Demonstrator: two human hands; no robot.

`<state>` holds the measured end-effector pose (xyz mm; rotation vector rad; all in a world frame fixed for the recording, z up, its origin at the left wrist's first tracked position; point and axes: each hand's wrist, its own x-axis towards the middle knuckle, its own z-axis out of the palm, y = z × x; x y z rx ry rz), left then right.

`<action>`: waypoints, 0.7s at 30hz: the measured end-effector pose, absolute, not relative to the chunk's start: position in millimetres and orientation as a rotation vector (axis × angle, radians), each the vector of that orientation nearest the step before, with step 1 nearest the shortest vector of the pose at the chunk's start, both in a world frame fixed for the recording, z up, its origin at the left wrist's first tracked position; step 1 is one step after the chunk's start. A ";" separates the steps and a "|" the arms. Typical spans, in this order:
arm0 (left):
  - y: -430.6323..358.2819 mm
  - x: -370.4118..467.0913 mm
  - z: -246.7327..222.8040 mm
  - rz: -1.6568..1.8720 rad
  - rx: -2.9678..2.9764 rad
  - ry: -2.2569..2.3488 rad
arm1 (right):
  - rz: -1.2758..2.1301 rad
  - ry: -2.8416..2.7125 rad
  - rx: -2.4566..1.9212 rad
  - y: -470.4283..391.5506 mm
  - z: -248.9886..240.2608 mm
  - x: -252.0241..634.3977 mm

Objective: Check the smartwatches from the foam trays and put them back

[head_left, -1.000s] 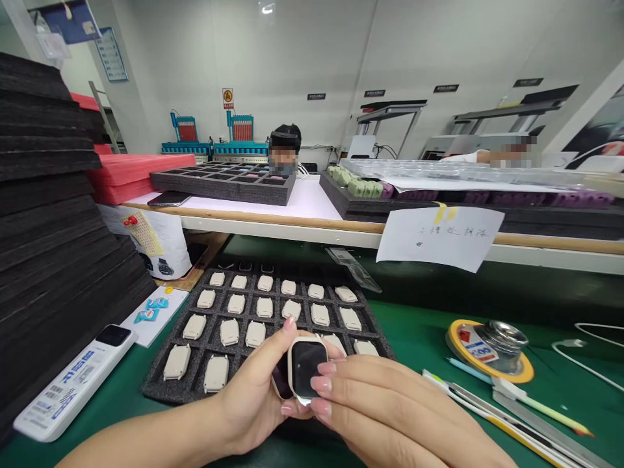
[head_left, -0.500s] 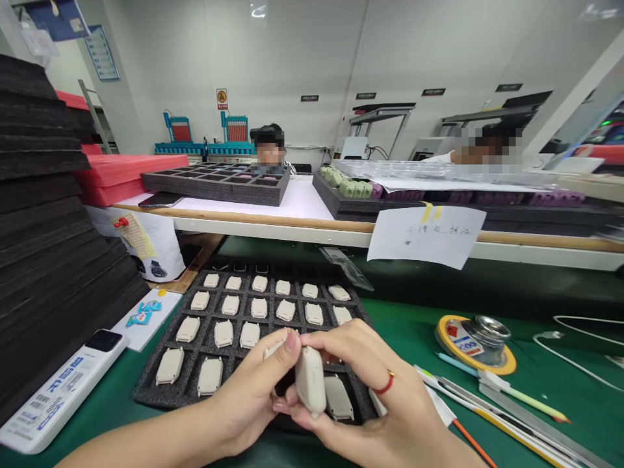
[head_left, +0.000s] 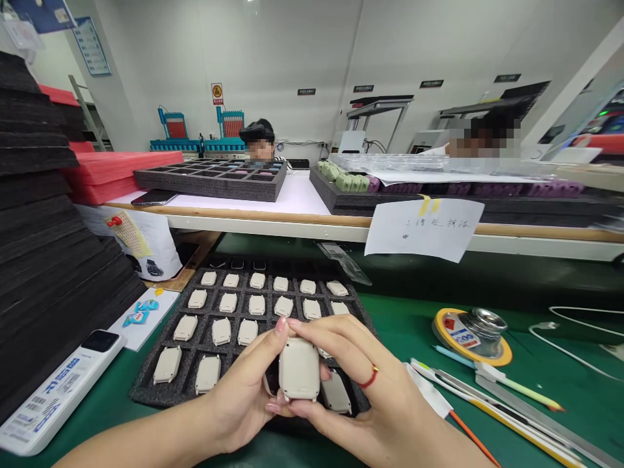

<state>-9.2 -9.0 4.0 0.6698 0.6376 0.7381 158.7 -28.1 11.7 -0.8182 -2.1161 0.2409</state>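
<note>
In front of me a beige watch case [head_left: 299, 369] is held above the tray, its flat, broad side facing the camera. My left hand [head_left: 253, 383] grips its left side with thumb and fingers. Around the right edge my right hand [head_left: 355, 383] is closed, thumb below and fingers above; a red band circles one finger. A dark, rimmed piece shows just left of the held case; whether it is held or lies in the tray I cannot tell. Beneath, a black foam tray [head_left: 188, 354] bears rows of similar beige cases, partly hidden by my hands.
Black foam sheets [head_left: 39, 227] are stacked high at left, near a white boxy device [head_left: 63, 393]. At right lie a glass-and-metal bottle [head_left: 480, 338], a steel ruler [head_left: 546, 406] and pens. A shelf [head_left: 273, 218] with more trays crosses behind; two people sit beyond it.
The watch case has been turned between my fingers, from edge-on to its broad side facing me. Both hands keep hold of it, and the view has shifted slightly.
</note>
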 end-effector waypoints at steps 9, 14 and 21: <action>9.2 -9.9 -1.0 1.086 0.712 0.876 | 0.050 -2.159 -1.169 3.6 8.3 184.4; 13.7 -10.8 -1.4 1.056 0.628 0.844 | 0.451 -2.444 -1.404 16.9 -6.3 183.3; 7.1 -10.6 -1.8 0.957 0.873 0.814 | 0.479 -2.365 -1.302 8.6 -4.9 182.2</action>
